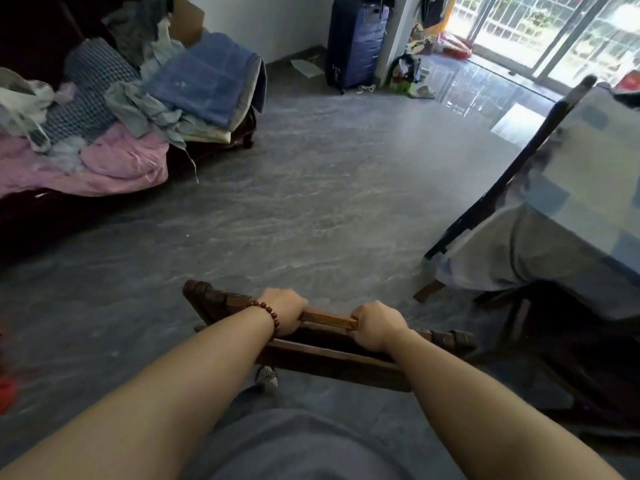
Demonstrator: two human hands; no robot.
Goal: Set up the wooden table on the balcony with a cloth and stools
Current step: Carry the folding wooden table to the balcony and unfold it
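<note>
A dark wooden table (329, 358), seen edge-on with carved ends, hangs low in front of me above the grey floor. My left hand (285, 311), with a red bead bracelet at the wrist, grips its lighter wooden top rail (329, 320). Just to the right, my right hand (375, 327) grips the same rail. The balcony (540, 32) lies far ahead at the upper right, behind glass sliding doors. No stools can be made out.
A dark sofa (86, 202) piled with clothes and blankets fills the left. A dining table with a pale checked cloth (571, 202) and a dark chair (512, 174) stand on the right. A dark blue suitcase (356, 43) stands by the far wall. Open grey floor (311, 185) stretches between them.
</note>
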